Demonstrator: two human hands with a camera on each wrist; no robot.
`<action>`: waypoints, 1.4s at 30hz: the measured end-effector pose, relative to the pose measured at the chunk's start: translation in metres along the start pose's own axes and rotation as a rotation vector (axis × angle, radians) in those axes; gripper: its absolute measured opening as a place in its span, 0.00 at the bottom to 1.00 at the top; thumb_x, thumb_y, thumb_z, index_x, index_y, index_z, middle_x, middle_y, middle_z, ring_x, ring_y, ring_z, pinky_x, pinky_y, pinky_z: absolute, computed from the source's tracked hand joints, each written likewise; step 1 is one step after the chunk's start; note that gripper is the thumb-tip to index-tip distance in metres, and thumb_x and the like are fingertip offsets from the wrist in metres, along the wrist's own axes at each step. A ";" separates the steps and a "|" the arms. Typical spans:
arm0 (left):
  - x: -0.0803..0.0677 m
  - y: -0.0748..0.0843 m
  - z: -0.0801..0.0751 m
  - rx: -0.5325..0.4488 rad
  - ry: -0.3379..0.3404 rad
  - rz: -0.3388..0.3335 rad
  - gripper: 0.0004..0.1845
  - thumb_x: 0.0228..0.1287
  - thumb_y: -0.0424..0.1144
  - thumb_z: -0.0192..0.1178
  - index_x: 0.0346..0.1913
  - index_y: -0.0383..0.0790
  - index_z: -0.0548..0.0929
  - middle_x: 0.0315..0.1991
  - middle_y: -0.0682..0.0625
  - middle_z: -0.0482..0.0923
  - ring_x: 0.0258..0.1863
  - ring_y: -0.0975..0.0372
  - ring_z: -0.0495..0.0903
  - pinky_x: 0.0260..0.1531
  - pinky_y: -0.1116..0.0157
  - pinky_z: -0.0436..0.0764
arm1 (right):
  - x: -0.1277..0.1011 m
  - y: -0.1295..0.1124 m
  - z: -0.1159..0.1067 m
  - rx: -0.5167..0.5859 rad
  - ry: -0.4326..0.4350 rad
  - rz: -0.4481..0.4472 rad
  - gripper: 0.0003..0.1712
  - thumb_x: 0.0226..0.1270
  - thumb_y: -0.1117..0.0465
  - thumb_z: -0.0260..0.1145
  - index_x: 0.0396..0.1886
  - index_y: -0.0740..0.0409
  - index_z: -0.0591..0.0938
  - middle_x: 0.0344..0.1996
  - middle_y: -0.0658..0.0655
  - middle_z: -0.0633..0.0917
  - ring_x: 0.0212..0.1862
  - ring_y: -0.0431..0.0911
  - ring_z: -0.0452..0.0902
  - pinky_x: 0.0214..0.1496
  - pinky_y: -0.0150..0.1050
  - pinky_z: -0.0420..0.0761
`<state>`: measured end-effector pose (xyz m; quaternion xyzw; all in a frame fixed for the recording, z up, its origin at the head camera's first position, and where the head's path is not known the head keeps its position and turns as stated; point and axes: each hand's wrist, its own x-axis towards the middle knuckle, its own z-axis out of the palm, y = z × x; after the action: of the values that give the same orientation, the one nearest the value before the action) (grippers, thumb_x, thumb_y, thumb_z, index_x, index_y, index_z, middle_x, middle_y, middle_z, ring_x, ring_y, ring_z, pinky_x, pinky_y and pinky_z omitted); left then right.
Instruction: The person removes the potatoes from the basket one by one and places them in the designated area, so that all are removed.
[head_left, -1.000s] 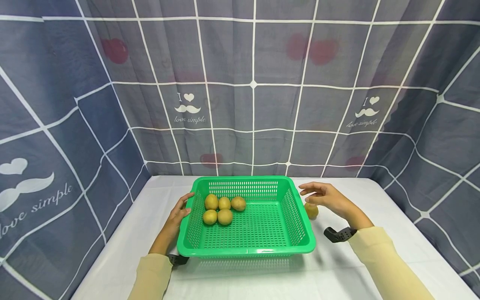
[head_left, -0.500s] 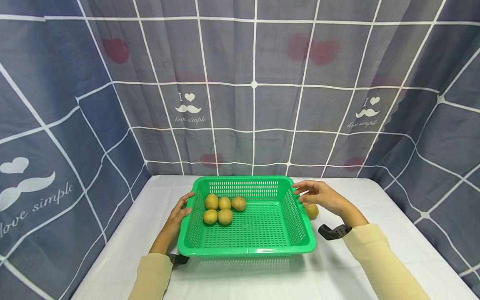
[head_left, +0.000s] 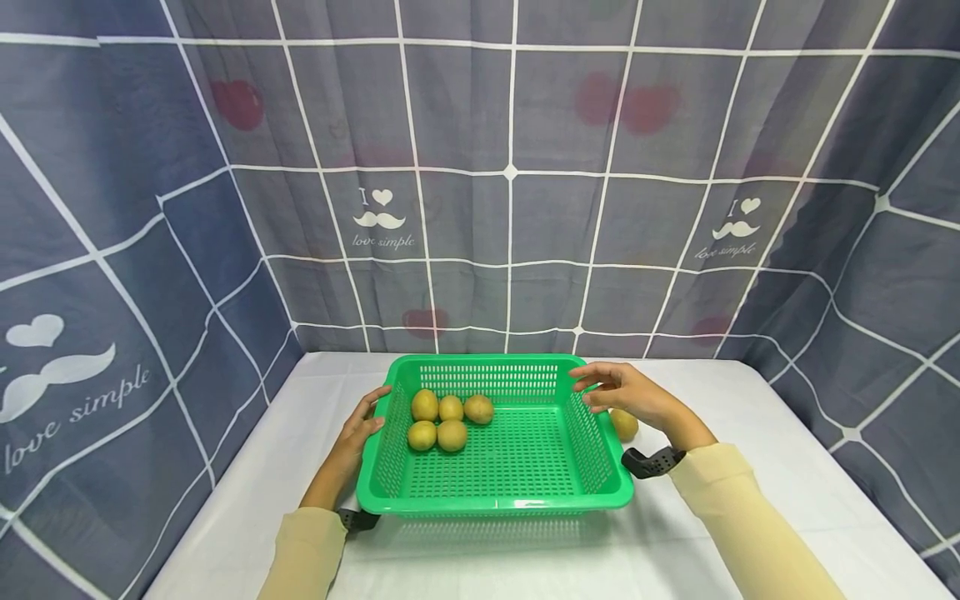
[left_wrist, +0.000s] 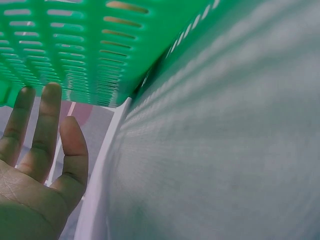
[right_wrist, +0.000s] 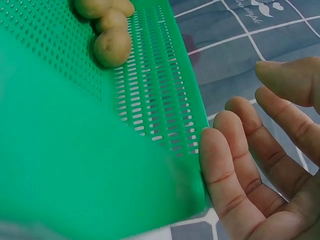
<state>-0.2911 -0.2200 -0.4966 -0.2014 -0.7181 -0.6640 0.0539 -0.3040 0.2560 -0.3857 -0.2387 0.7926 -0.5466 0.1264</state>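
Observation:
A green plastic basket (head_left: 495,503) with slotted walls stands on the white table. Several round, yellow-brown fruits or potatoes (head_left: 452,435) lie together in its left half; the right wrist view shows some of these yellow-brown rounds (right_wrist: 113,47) near a wall. My left hand (head_left: 348,442) touches the basket's left rim; in the left wrist view its fingers (left_wrist: 49,112) are straight, tips against the slotted wall. Above the right rim hovers my right hand (head_left: 630,396), fingers loosely bent and holding nothing. One more yellow-brown round (head_left: 624,425) sits outside the basket, partly hidden behind that rim.
A white cloth (head_left: 465,567) covers the table. Behind and at both sides hangs a grey-blue checked curtain (head_left: 465,217), close to the table's edges. Black straps with camera mounts (head_left: 652,461) are on both wrists.
My right hand has moved left, from beside the loose yellow-brown round to over the basket's right rim. The left hand, the basket and its contents stay in place.

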 end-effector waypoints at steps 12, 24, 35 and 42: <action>-0.002 -0.001 -0.001 0.001 0.000 -0.008 0.29 0.78 0.33 0.44 0.79 0.43 0.69 0.81 0.27 0.54 0.80 0.37 0.52 0.70 0.45 0.62 | 0.017 -0.004 0.012 0.028 -0.021 0.040 0.32 0.74 0.71 0.67 0.74 0.78 0.72 0.60 0.68 0.83 0.53 0.47 0.86 0.58 0.47 0.87; -0.002 -0.001 -0.001 -0.048 0.011 -0.003 0.29 0.78 0.32 0.44 0.79 0.41 0.70 0.74 0.28 0.62 0.59 0.67 0.77 0.56 0.70 0.77 | 0.032 -0.005 0.023 0.093 -0.031 0.076 0.33 0.75 0.71 0.67 0.75 0.77 0.71 0.62 0.71 0.82 0.54 0.49 0.86 0.57 0.47 0.87; 0.000 -0.003 -0.001 -0.055 0.006 0.010 0.29 0.77 0.31 0.44 0.79 0.35 0.66 0.74 0.26 0.63 0.57 0.69 0.79 0.55 0.70 0.79 | 0.042 -0.005 0.034 0.096 -0.032 0.075 0.31 0.75 0.72 0.66 0.75 0.76 0.72 0.61 0.64 0.84 0.57 0.46 0.83 0.59 0.49 0.86; 0.001 -0.004 -0.002 -0.066 -0.013 0.002 0.30 0.77 0.32 0.44 0.80 0.30 0.62 0.76 0.24 0.59 0.58 0.69 0.78 0.55 0.70 0.79 | 0.049 -0.006 0.041 0.116 -0.030 0.068 0.32 0.74 0.73 0.66 0.75 0.78 0.70 0.60 0.64 0.85 0.54 0.46 0.84 0.58 0.47 0.86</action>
<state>-0.2936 -0.2224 -0.4995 -0.2080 -0.6960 -0.6859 0.0433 -0.3256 0.1952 -0.3920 -0.2122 0.7652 -0.5834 0.1705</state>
